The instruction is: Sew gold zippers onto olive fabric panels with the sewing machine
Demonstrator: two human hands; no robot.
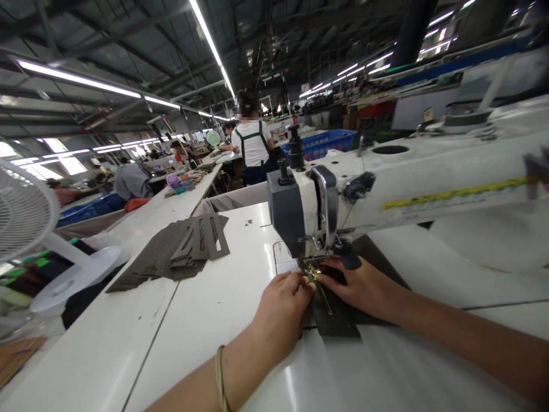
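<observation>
Under the needle of a white and grey sewing machine [285,209] lies a dark grey-green flat panel [338,327] with a gold-toothed zipper [326,300] along it. My left hand [281,312], a thin band at its wrist, is closed, with thumb and fingers pinched on the zipper's edge just in front of the presser foot. From the right, my right hand [366,286] reaches over the panel, thumb and forefinger curled in at the zipper near the needle. Its other fingers are partly hidden behind the machine head. Another dark piece [381,257] shows beyond my right hand.
A fanned stack of dark panels with slots [171,249] lies left on the white table [214,320]. A white fan [77,269] stands at the left edge. Ahead are a blue crate [326,140], colourful bundles [178,184] and a person in a white shirt [252,146].
</observation>
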